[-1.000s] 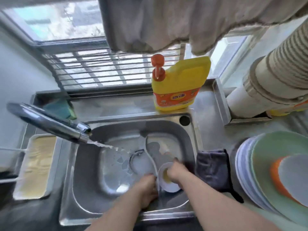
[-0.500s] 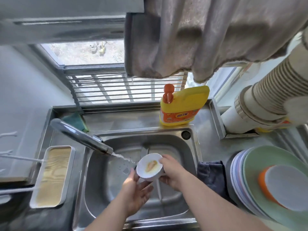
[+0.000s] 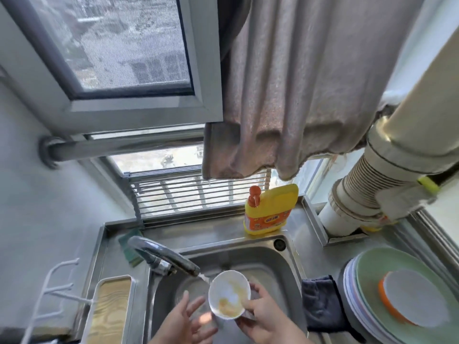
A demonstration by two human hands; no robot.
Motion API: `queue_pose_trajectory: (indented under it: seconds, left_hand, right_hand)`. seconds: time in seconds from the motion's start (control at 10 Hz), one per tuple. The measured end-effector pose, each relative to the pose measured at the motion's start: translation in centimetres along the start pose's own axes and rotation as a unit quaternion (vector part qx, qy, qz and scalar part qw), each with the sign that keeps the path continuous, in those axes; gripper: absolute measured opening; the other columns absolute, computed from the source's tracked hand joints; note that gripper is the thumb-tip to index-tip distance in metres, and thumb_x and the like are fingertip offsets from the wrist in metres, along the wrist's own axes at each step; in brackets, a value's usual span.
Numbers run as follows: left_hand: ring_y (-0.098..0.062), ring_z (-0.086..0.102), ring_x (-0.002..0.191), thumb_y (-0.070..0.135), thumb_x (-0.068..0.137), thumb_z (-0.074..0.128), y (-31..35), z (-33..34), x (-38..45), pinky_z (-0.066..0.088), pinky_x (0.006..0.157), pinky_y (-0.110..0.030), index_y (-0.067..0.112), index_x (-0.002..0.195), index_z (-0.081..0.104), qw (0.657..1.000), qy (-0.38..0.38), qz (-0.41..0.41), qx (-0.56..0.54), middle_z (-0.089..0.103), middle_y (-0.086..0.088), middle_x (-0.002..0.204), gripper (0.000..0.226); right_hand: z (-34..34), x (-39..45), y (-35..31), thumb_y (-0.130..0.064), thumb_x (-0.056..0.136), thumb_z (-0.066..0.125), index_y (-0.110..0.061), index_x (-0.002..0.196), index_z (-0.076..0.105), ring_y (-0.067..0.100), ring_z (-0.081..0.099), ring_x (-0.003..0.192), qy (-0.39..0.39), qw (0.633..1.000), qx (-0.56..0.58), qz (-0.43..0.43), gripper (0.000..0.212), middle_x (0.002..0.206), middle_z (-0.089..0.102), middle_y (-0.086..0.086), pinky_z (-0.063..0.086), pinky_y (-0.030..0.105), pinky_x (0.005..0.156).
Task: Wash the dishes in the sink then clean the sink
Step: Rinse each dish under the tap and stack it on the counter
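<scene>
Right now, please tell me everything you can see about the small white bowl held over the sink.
The small white bowl is round, smooth and glossy, probably ceramic or plastic. Yellow-orange food residue smears its inside, thickest near the lower rim. It is tilted, its opening facing up toward the camera, above the steel sink. The right hand grips its lower right rim. The faucet spout ends just beside its upper left rim, water running there. The left hand is open beside it, apparently not touching.

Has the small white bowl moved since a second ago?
Yes. The white bowl has risen from the sink floor to the faucet spout, gripped by the right hand.
</scene>
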State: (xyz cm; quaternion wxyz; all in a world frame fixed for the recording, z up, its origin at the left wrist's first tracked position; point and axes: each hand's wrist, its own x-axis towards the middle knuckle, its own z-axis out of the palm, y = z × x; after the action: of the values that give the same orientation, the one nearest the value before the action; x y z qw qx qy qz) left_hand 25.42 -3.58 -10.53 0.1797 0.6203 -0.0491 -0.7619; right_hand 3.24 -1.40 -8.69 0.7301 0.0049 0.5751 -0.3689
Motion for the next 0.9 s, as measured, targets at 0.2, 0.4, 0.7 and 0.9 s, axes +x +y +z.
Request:
queue_pose_trajectory:
  seconds: [0.2, 0.4, 0.7, 0.9]
  left_hand:
    - [0.005, 0.063, 0.113, 0.051, 0.107, 0.047, 3.1, -2.1, 0.0, 0.050, 0.106, -0.023, 0.009, 0.158, 0.008, 0.957, -0.091, 0.153, 0.227, 0.066, 0.036, 0.092, 0.077]
    - [-0.030, 0.068, 0.102, 0.026, 0.113, 0.041, 4.1, 0.5, 0.3, 0.049, 0.084, -0.060, 0.009, 0.127, 0.067, 0.976, -0.091, 0.143, 0.135, 0.080, -0.001, 0.095, 0.034]
    - [-0.030, 0.066, 0.112, 0.026, 0.052, 0.104, 2.3, 0.3, 2.1, 0.060, 0.081, -0.027, -0.001, 0.133, 0.066, 0.975, -0.146, 0.137, 0.097, 0.073, -0.019, 0.116, 0.093]
    - [0.009, 0.067, 0.088, 0.040, 0.091, 0.077, 2.1, 0.8, -3.3, 0.051, 0.085, -0.019, 0.039, 0.091, 0.074, 0.866, 0.000, 0.323, 0.381, 0.073, 0.030, 0.084, 0.003]
  right_hand:
    - [2.7, -0.6, -0.3, 0.022, 0.084, 0.069, -0.013, 0.109, 0.057, 0.028, 0.067, 0.073, 0.045, 0.987, -0.123, -0.096, 0.045, 0.108, 0.063, 0.020, 0.062, 0.040, 0.077]
    - [0.2, 1.9, 2.0, -0.006, 0.063, 0.088, -0.005, 0.134, 0.054, 0.027, 0.072, 0.094, 0.068, 0.978, -0.182, -0.080, 0.079, 0.108, 0.069, 0.013, 0.058, 0.039, 0.092]
    - [3.7, -2.9, -1.4, -0.004, 0.086, 0.071, 0.012, 0.089, 0.077, 0.009, 0.063, 0.059, -0.002, 0.991, -0.120, -0.053, 0.018, 0.073, 0.068, 0.010, 0.048, 0.011, 0.052]
    - [3.3, -3.1, 0.1, -0.048, 0.103, 0.057, -0.008, 0.108, 0.071, 0.022, 0.056, 0.042, 0.024, 0.994, -0.102, 0.019, 0.042, 0.062, 0.064, 0.011, 0.042, 0.021, 0.041]
